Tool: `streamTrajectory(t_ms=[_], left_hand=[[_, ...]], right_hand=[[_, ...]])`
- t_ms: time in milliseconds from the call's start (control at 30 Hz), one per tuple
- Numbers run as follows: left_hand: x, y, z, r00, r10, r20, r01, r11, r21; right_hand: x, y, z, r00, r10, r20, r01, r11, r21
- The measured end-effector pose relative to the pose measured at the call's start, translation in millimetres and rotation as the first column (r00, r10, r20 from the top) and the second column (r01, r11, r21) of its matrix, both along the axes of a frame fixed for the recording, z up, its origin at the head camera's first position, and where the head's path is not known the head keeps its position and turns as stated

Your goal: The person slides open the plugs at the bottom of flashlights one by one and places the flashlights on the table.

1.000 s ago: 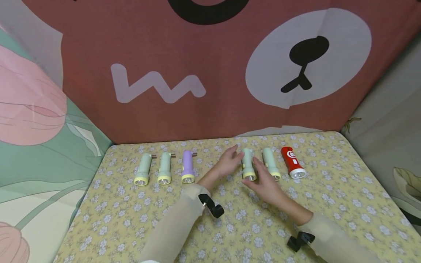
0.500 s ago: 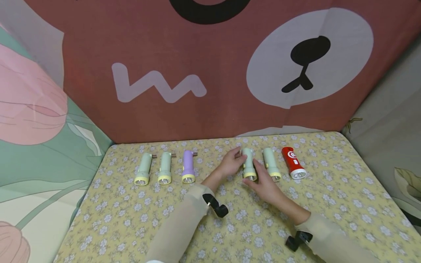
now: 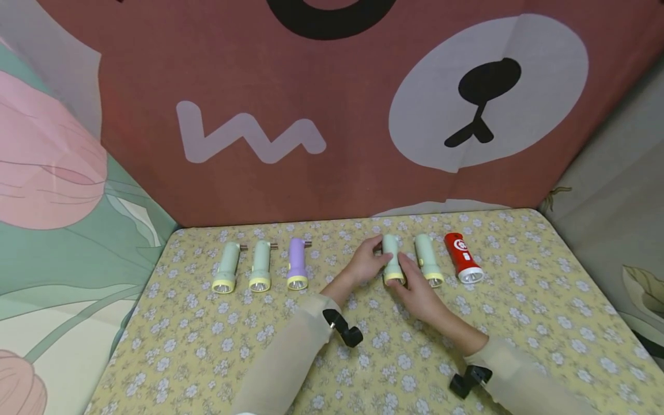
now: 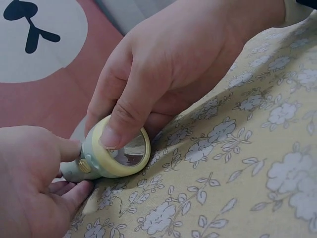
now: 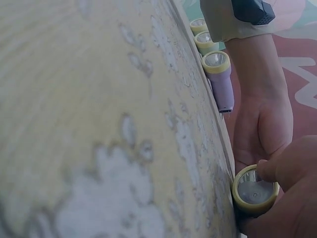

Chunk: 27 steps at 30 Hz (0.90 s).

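A mint-green flashlight [image 3: 390,246] with a yellow lens rim lies on the floral cloth, its lens toward me. My left hand [image 3: 363,263] holds its body from the left, thumb on top. From the right, my right hand [image 3: 421,293] grips the lens end, and in the left wrist view the thumb [image 4: 117,130] presses over the yellow rim. A small yellow button [image 4: 84,165] shows on the body between the two hands. Right beside my right hand lies another mint-green flashlight [image 3: 425,253], its lens end partly behind the fingers.
A red flashlight [image 3: 461,256] with a white rim lies at the right of the row. To the left are a purple flashlight [image 3: 297,259] and two mint-green ones, a nearer [image 3: 260,262] and a farther [image 3: 226,265], with metal prongs sticking out. A bear-print curtain [image 3: 332,190] hangs behind.
My left hand has moved slightly right and closed its fingers onto the flashlight's body. The right thumb has moved onto the lens rim. The other flashlights have stayed in place.
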State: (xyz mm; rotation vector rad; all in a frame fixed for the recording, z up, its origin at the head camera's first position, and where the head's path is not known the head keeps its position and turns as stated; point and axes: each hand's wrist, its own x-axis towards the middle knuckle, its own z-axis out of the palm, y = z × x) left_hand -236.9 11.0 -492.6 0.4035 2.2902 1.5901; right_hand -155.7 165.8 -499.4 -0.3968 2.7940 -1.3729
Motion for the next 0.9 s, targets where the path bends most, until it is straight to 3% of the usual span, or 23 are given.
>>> streamTrajectory(t_ms=[400,900], left_hand=[[2.4,-1.7,-2.0,1.0,0.021,-0.018,-0.021,1.0,-0.009],[2.0,-3.0,-2.3,0.998,0.057,0.035,-0.058,0.998,0.019]], right_hand=[[-0.7,-4.5,0.4,0.999,-0.051,0.009,0.051,0.998,-0.025],[-4.6,-3.9,-1.7,0.996,-0.086,0.002,0.086,0.995,-0.043]])
